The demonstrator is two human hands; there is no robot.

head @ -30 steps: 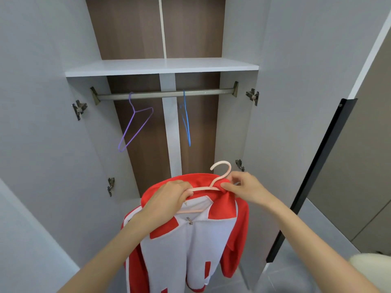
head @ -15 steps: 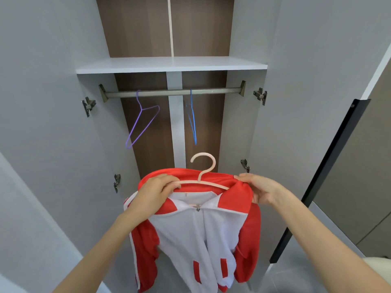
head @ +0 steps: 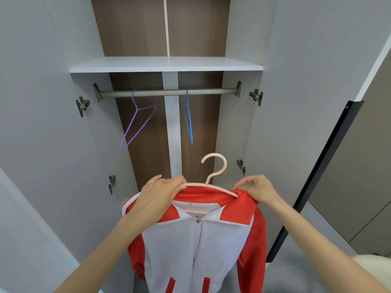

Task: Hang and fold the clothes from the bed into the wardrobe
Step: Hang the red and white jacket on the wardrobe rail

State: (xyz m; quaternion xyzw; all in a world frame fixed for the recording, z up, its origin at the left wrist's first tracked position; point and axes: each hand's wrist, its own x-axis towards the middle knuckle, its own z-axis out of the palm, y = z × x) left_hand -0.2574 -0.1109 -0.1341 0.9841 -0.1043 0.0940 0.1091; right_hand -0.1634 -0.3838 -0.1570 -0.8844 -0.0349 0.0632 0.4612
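A red and white zip jacket (head: 196,246) hangs on a pale pink hanger (head: 213,172), held up in front of the open wardrobe. My left hand (head: 158,193) grips the hanger's left arm together with the jacket's left shoulder. My right hand (head: 258,189) pinches the red fabric at the right shoulder, by the hanger's right tip. The hanger's hook stands upright, well below the metal rail (head: 167,92).
A purple wire hanger (head: 137,121) and a blue wire hanger (head: 189,121) hang empty on the rail. A white shelf (head: 165,64) sits above it. Both wardrobe doors (head: 42,123) stand open. A black-edged panel (head: 317,176) is on the right.
The jacket on its hanger has risen toward the rail and the hook has turned upright. My right hand shifted from the hook's base out to the right shoulder.
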